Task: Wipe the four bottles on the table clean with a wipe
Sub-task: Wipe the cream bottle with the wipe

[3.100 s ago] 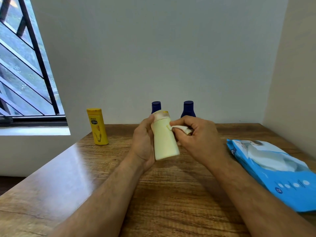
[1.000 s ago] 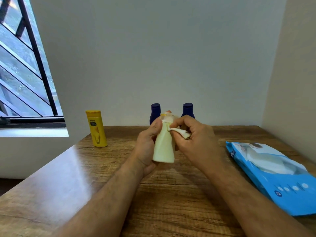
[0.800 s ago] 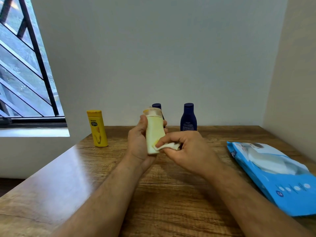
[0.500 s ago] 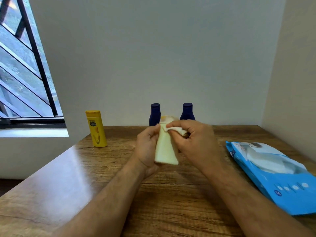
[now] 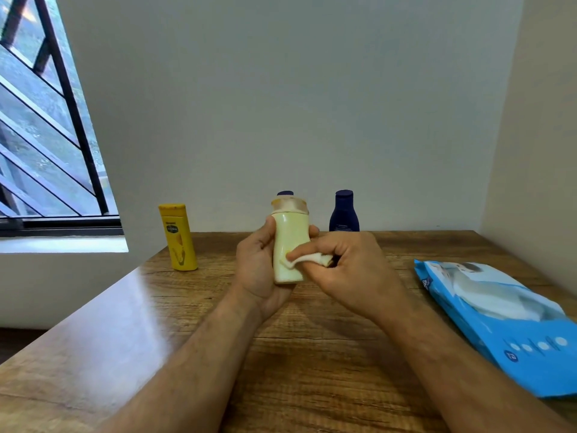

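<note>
While both forearms reach in from the near edge over the wooden table (image 5: 131,332), the left hand (image 5: 257,264) is wrapped around the pale cream bottle (image 5: 288,245), thumb on its left side and fingertips showing at its right edge, holding it upright and lifted clear of the tabletop. The right hand (image 5: 346,270) is closed on a white wipe (image 5: 304,260), pinching it with the index finger pressed against the lower front of that bottle, so wipe and bottle are touching. To the right, lying flat near the table's right edge, is a blue wipes pack (image 5: 515,326), well apart from the hands. Farther back on the left stands a yellow bottle (image 5: 178,237), upright and by itself near the window (image 5: 40,120). At the back against the wall (image 5: 281,104), a dark blue bottle (image 5: 344,212) stands upright just right of the held bottle, and only the cap of another dark blue bottle (image 5: 285,193) shows above the held one's lid.
</note>
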`<state>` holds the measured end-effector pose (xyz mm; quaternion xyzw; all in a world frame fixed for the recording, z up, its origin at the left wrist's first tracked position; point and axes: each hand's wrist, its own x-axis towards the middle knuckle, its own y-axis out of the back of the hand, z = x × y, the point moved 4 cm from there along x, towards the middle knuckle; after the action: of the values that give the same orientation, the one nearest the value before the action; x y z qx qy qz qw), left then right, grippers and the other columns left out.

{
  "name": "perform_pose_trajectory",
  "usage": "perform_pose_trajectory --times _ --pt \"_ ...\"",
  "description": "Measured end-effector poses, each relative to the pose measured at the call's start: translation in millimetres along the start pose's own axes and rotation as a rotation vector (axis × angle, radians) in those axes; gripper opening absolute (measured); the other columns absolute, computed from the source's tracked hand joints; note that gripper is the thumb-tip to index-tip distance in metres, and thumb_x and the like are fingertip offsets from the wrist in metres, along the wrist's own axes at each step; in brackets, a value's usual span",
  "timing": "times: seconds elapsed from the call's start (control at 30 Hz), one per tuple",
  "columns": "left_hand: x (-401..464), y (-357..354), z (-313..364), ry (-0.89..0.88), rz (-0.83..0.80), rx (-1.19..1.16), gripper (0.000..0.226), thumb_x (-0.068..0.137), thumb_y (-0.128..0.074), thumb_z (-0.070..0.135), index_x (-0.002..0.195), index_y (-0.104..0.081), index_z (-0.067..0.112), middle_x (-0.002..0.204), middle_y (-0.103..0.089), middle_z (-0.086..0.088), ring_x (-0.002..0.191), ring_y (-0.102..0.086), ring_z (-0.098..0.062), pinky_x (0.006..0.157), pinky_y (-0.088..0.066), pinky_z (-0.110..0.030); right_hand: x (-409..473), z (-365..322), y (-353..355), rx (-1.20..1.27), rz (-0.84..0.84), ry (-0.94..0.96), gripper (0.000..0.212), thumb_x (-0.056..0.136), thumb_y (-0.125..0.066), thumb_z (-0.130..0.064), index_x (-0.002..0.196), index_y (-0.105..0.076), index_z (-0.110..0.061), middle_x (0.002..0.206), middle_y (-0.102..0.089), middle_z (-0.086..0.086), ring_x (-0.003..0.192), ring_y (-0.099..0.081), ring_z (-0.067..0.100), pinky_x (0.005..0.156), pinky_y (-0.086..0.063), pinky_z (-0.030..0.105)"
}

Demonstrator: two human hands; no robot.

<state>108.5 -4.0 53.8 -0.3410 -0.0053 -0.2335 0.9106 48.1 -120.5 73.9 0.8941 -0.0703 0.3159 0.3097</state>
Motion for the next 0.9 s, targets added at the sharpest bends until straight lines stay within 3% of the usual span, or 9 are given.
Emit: perform_pose_trajectory --times 0.13,0.2,0.33,0.43,0.57,0.67,0.77,0.9 --pt "-7.7 -5.1 -1.8 0.019 -0.028 0.068 0.049 0.091 -0.051 0.039 0.121 -0.065 0.003 0.103 -0.071 -0.021 0.088 -0.07 -0.03 0.076 -0.061 -0.043 0.8 3.6 15.8 0.028 0.266 -0.009 0.019 0.087 -0.072 -0.023 0.1 -0.077 -0.036 0.093 -0.068 -0.017 0.079 -0.066 0.004 0.064 -0.058 0.021" --pt "-9.0 -6.8 -0.2 0.008 -0.04 0.073 0.051 0.087 -0.057 0.036 0.123 -0.063 0.002 0.11 -0.069 -0.023 0.095 -0.068 -0.033 0.082 -0.06 -0.048 0.5 4.6 20.9 0.037 0.322 -0.009 0.019 0.087 -0.073 -0.021 0.1 -0.077 -0.034 0.092 -0.068 -0.018 0.076 -0.067 0.005 0.062 -0.059 0.022" --pt "-5.5 -4.1 8.5 -0.052 0.01 -0.041 0.055 0.087 -0.06 0.041 0.124 -0.058 0.0 0.103 -0.067 -0.019 0.091 -0.068 -0.028 0.084 -0.059 -0.046 1.3 4.5 9.3 0.106 0.11 -0.073 0.019 0.084 -0.076 -0.02 0.094 -0.078 -0.036 0.099 -0.072 -0.018 0.089 -0.064 -0.008 0.072 -0.053 0.01" --pt "-2.0 1.6 14.9 -0.1 0.056 -0.106 0.057 0.092 -0.058 0.043 0.13 -0.052 0.001 0.093 -0.065 -0.017 0.081 -0.069 -0.025 0.074 -0.061 -0.043 0.8 2.2 3.9 0.091 0.029 -0.027 0.02 0.083 -0.078 -0.016 0.096 -0.08 -0.031 0.098 -0.074 -0.017 0.093 -0.067 -0.003 0.078 -0.056 0.015" --pt "-1.6 3.6 19.8 -0.16 0.121 -0.083 0.061 0.081 -0.068 0.04 0.128 -0.057 0.002 0.088 -0.065 -0.012 0.075 -0.073 -0.023 0.069 -0.062 -0.037 0.2 -0.7 10.5 0.031 0.115 0.003 0.016 0.086 -0.074 -0.018 0.097 -0.079 -0.029 0.087 -0.074 -0.017 0.079 -0.065 -0.003 0.063 -0.047 0.008" --pt "-3.2 1.6 21.2 -0.188 0.14 -0.087 0.054 0.078 -0.07 0.035 0.121 -0.059 0.005 0.082 -0.065 -0.009 0.066 -0.072 -0.018 0.063 -0.061 -0.033 0.9 -0.7 11.2 0.082 0.127 -0.002 0.015 0.089 -0.072 -0.018 0.099 -0.078 -0.028 0.089 -0.072 -0.021 0.081 -0.063 -0.01 0.064 -0.045 0.005" --pt "-4.3 0.7 20.3 -0.175 0.16 -0.122 0.049 0.082 -0.069 0.036 0.119 -0.053 0.009 0.07 -0.071 -0.006 0.065 -0.073 -0.019 0.058 -0.06 -0.034 1.4 2.4 7.9 0.06 0.117 0.003 0.016 0.091 -0.07 -0.023 0.103 -0.076 -0.031 0.096 -0.073 -0.021 0.088 -0.065 -0.007 0.068 -0.049 0.008" --pt "-4.2 -0.4 22.2 -0.213 0.163 -0.13 0.062 0.085 -0.069 0.033 0.137 -0.044 0.01 0.089 -0.07 -0.009 0.076 -0.074 -0.021 0.068 -0.062 -0.04 1.8 2.8 10.3 0.028 0.183 0.015 0.013 0.095 -0.064 -0.027 0.104 -0.072 -0.03 0.086 -0.068 -0.018 0.075 -0.061 0.0 0.058 -0.045 0.01"
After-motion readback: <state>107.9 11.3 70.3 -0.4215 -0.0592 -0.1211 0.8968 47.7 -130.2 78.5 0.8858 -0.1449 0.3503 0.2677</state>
